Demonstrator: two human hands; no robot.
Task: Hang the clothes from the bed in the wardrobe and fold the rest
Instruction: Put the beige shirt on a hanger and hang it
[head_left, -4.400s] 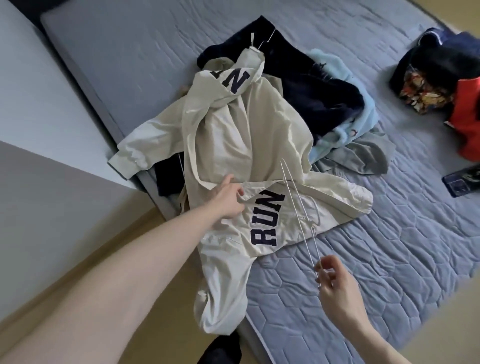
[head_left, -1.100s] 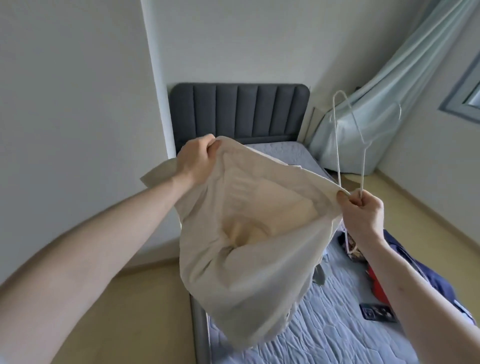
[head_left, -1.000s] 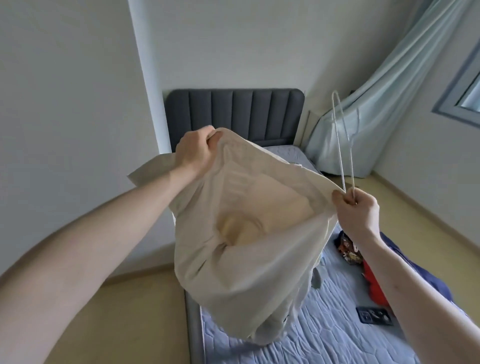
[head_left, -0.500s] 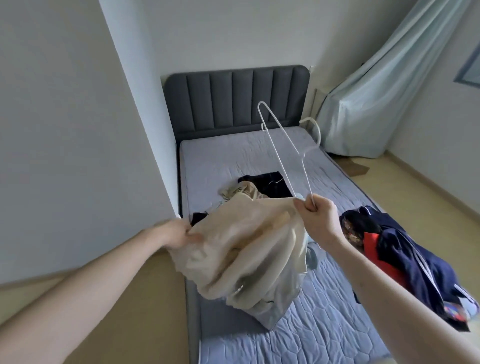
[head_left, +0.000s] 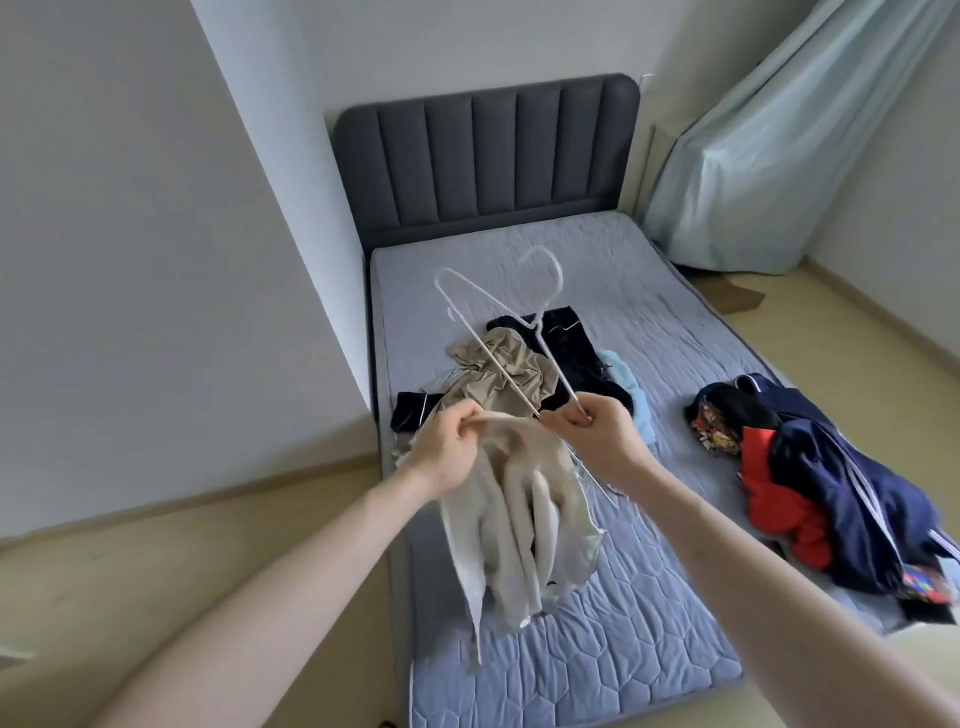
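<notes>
The left hand (head_left: 445, 451) pinches the edge of a cream jacket (head_left: 524, 525), fingers curled around a fold of the fabric. The right hand (head_left: 597, 435) is closed around the lower end of a white wire hanger (head_left: 498, 332) and also touches the same edge of the jacket. The hanger is thin, with a rounded hook on top, and it points up and away from the person, over the bed (head_left: 649, 649). The jacket hangs down from both hands in long soft folds, smooth and a little shiny, above the near left part of the mattress. No writing on it can be read from here. The mattress cover is grey-blue, quilted in a hexagon pattern; the headboard (head_left: 485, 156) is dark grey with vertical padded channels. Behind the hands lies a pile of dark and beige clothes (head_left: 524, 364). On the right lies another pile, navy and red (head_left: 831, 488). A pale green curtain (head_left: 789, 140) hangs in the corner.
</notes>
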